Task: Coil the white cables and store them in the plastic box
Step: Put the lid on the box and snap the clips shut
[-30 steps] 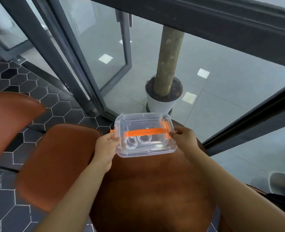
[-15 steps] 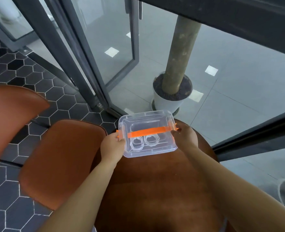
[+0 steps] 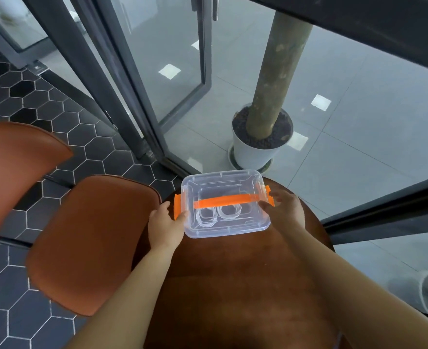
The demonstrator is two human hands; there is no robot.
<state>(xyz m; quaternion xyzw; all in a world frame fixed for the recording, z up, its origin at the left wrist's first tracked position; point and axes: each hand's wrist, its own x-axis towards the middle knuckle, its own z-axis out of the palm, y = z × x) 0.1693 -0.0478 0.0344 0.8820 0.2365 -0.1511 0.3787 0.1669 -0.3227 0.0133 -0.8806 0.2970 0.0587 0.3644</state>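
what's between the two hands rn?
The clear plastic box, lid on, two white cable coils inside, sits between left hand and right hand. Head view.

A clear, rectangular plastic box [image 3: 225,204] with rounded corners is sitting flat at the far edge of a round, dark brown wooden table [image 3: 245,285]. Its transparent lid is lying closed on top, with a flat orange carrying handle [image 3: 224,200] running across the middle from side to side. Orange latches are showing at both short ends, the left one [image 3: 177,207] and the right one [image 3: 268,195]. Through the lid, two coiled white cables [image 3: 219,214] are lying side by side on the bottom, under and just nearer than the handle, each wound into a small loop.
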